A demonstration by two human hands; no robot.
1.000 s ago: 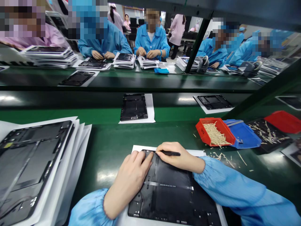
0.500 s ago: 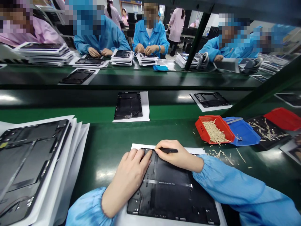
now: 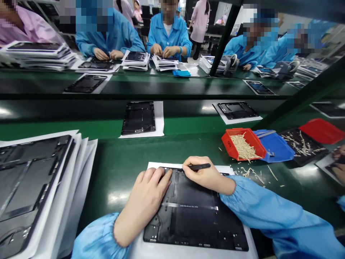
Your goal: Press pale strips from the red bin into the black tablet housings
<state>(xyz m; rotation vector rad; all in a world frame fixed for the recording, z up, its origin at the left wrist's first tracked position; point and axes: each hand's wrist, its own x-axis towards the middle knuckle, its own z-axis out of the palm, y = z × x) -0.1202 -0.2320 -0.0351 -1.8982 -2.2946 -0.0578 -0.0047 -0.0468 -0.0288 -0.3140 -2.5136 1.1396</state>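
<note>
Before me a black tablet housing (image 3: 199, 226) lies on a white paper sheet (image 3: 161, 251), its inner side up. A pale flex strip runs across its middle. My left hand (image 3: 147, 192) rests over the housing's upper left corner, fingers bent and pressed at the top edge; its thumb is hidden. In a pinch, my right hand (image 3: 203, 174) holds a slim black pen-like tool (image 3: 199, 167) low over that same top edge. The tool's tip is hidden by the fingers.
At left stands a stack of housings and paper (image 3: 35, 180). A red bin (image 3: 229, 142) of thin beige strips and a blue bin (image 3: 281, 147) sit at right, with loose strips nearby. Other housings lie beyond, one at centre (image 3: 138, 118). A green post slants at right; co-workers sit opposite.
My right hand has slid a little to the right along the housing's top edge, and the tool's back end has tilted up. My left hand stays put. The view has shifted slightly.
</note>
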